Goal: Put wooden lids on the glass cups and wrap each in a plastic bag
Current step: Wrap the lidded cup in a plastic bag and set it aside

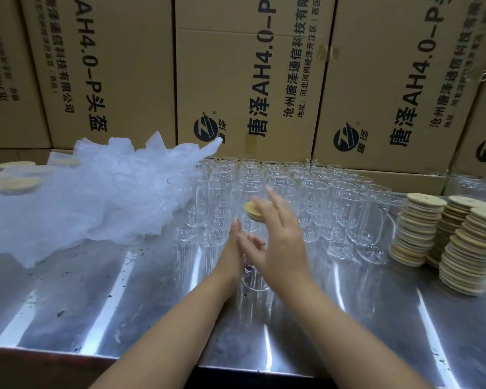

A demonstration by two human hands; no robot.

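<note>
- Round pale wooden lid (252, 212) sat on the mouth of a tall clear glass cup (254, 276). The straight, spread fingers (272, 196) of the right hand (281, 242) lay on it, touching rather than clasping it.
- The left hand (233, 248) stood upright against the cup's left wall. I could not tell whether its fingers wrapped the glass, because the cup and the right hand hid them.
- The cup stood on the shiny steel surface (96, 290), just in front of a close-packed block of empty clear glasses (292, 186).
- The step appeared to be seating the lid, which looked slightly askew. The press was best made flat and centred, straight down, not from one edge.
- The left hand needed to brace the cup low and firmly. A sideways shove on the slick metal could knock it into the glasses behind.
- A heap of thin translucent plastic bags (96, 197) lay near on the left, ready for wrapping.
- Stacks of round wooden lids (421, 228) stood to the right, and brown printed cardboard boxes (250, 80) rose behind.
</note>
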